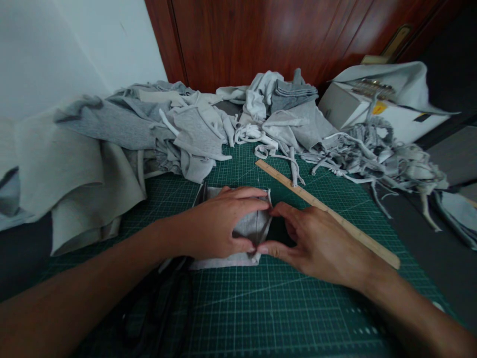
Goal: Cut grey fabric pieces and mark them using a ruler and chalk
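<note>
A small piece of light grey fabric (250, 227) lies on the green cutting mat (238, 313), its right edge partly lifted or folded. My left hand (219, 221) rests over the fabric, thumb and fingers spread and pressing near its right edge. From the right, my right hand (313, 238) pinches that same edge, index finger at the upper part and thumb at the lower corner. Dark scissors (156, 308) lie in shadow under my left forearm, and their blade tip (203, 191) shows at the fabric's left side.
A wooden ruler (331, 214) lies slantwise right of my hands. Heaps of grey fabric (149, 119) line the back and left. Tangled cloth strips (387, 154) sit at the right, before a white box (346, 107). A reddish wooden door (253, 40) stands behind.
</note>
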Tool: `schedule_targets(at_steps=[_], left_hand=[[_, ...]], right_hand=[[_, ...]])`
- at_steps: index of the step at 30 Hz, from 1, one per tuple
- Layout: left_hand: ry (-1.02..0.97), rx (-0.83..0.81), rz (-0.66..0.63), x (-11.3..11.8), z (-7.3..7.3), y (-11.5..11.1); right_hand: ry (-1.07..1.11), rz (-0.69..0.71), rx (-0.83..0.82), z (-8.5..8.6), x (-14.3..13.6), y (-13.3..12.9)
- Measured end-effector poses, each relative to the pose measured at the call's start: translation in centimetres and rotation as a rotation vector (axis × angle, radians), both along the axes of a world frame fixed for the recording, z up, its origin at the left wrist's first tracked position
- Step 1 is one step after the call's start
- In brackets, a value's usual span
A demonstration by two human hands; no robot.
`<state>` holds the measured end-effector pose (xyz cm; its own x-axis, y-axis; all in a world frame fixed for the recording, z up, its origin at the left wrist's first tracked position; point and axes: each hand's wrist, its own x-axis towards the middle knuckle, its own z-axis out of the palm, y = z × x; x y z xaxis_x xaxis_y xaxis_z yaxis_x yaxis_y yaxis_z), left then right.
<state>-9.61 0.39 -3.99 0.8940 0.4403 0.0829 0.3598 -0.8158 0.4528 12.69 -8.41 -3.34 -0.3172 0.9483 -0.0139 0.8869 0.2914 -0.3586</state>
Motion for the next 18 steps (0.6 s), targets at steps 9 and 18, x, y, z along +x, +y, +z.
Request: schedule_targets(at_steps=[9,18], left_hand=[[-0.009,0.033,-0.011,0.3,-0.1,-0.5],[0.063,0.110,0.002,0.3,-1.2,-0.7]], right_hand=[[0.011,-0.004,-0.032,-0.3,-0.1,0.2],[-0.342,-0.347,0.022,0.5,7.7,1.1]])
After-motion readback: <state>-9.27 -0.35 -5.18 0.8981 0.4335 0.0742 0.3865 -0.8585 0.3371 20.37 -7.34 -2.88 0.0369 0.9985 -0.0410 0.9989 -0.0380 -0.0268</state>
